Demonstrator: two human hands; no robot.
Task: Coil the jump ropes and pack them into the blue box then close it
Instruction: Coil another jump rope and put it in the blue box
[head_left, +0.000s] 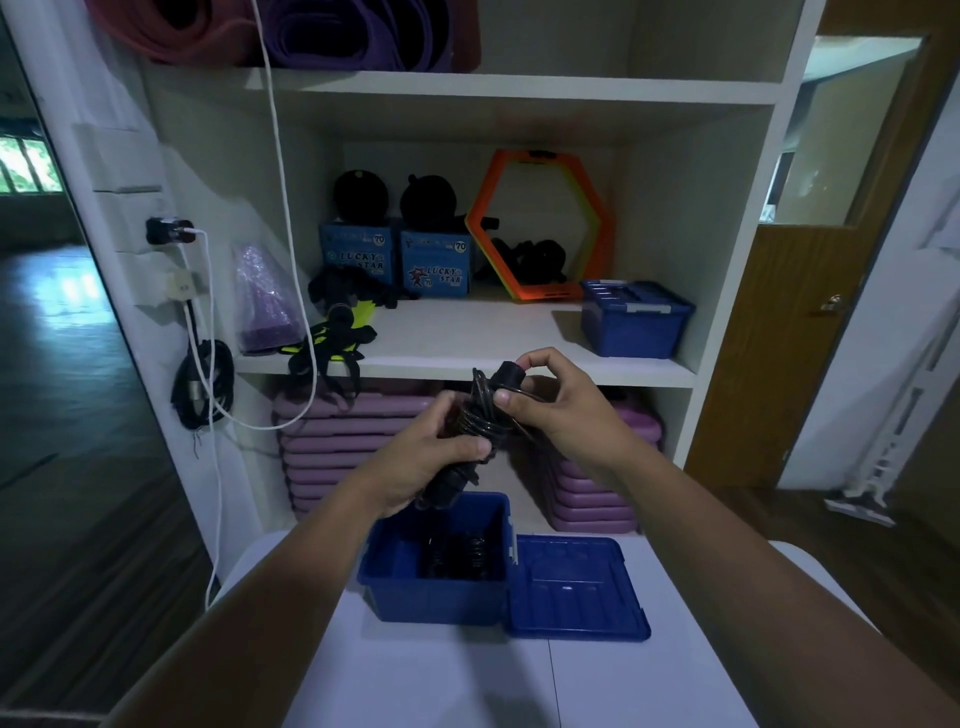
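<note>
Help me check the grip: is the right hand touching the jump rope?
Touching. The head view shows the right hand pinching the jump rope by its upper handle.

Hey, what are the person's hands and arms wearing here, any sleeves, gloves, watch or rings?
Nothing worn shows. The left hand and right hand are ungloved, with no rings visible. The left forearm and right forearm are bare down to the frame's bottom edge: no sleeves, watch or bands in view.
</note>
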